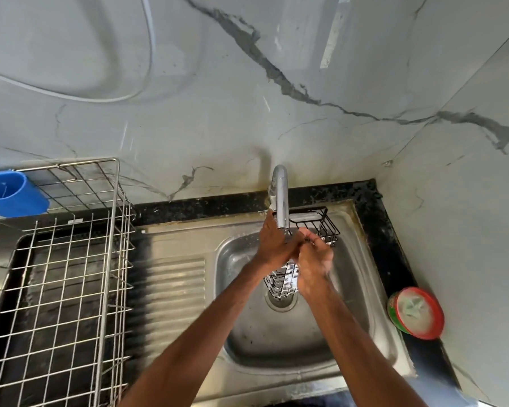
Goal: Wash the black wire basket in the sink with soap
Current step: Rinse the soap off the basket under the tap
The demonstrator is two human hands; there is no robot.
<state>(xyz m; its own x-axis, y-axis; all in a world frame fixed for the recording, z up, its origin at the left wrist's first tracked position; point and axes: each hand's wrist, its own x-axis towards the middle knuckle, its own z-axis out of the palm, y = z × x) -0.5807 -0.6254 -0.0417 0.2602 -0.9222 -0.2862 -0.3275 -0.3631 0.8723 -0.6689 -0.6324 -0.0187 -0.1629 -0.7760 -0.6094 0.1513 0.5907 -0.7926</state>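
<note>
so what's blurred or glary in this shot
Head view: the right hand is motion-smeared, the left hand less so, at the black wire basket; glare streaks the grey marble-patterned wall tiles and the curved chrome tap; wide-angle distortion splays the silver wire dish rack.

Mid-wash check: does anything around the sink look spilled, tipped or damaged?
Nothing looks spilled or broken. The soap tub on the counter right of the sink sits open and looks tilted, though the wide lens may exaggerate that. Brownish grime lines the sink's back rim.
</note>
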